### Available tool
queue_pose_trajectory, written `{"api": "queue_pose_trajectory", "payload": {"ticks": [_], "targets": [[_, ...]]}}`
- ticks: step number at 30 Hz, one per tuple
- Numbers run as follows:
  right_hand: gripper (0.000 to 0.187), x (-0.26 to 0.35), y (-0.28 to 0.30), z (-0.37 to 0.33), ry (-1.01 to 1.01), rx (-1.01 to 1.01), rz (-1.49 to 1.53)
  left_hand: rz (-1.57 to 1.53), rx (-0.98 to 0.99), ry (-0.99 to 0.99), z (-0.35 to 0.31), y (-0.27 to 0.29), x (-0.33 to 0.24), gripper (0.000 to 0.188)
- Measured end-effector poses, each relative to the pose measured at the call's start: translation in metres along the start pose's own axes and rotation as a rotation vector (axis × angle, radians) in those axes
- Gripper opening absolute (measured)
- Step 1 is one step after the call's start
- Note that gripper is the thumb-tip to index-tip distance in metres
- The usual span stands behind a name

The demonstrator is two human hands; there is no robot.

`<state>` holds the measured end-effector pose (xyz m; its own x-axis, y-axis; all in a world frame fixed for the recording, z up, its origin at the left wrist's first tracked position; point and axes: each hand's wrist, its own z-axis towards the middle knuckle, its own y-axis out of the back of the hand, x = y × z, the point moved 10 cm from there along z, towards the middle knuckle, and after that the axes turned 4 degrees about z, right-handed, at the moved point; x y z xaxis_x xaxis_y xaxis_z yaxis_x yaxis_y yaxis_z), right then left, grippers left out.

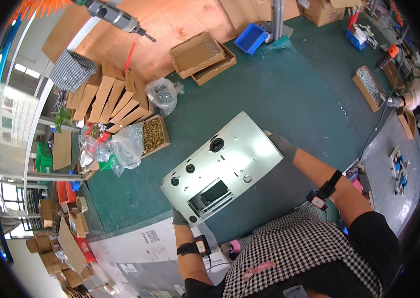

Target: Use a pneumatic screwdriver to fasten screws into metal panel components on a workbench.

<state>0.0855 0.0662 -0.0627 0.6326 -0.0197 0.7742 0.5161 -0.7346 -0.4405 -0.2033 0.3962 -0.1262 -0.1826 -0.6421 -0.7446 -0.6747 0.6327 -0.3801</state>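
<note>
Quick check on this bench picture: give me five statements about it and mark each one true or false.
1. The left hand and right hand both hold the metal casing. True.
2. The open box of brass-coloured parts is right of the casing. False: it is to the left.
3. Two shallow cardboard trays overlap beyond the casing. True.
4. The apron is plain white. False: it is black-and-white checked.
5. A power tool shows at the upper left. True.
</note>
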Motion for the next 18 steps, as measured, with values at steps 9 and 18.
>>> {"api": "queue_pose_trajectory", "payload": {"ticks": [9, 18], "targets": [[0.046, -0.054, 0.037, -0.099, -0.028, -0.362, 0.017, 0.068, 0.552, 0.326, 0.000, 0.026, 0.055, 0.056], [0.040, -0.077, 0.127, -0.394, 0.672, -0.853, -0.459, 0.120, 0.903, 0.590, 0.000, -0.127, 0.135, 0.056]]}}
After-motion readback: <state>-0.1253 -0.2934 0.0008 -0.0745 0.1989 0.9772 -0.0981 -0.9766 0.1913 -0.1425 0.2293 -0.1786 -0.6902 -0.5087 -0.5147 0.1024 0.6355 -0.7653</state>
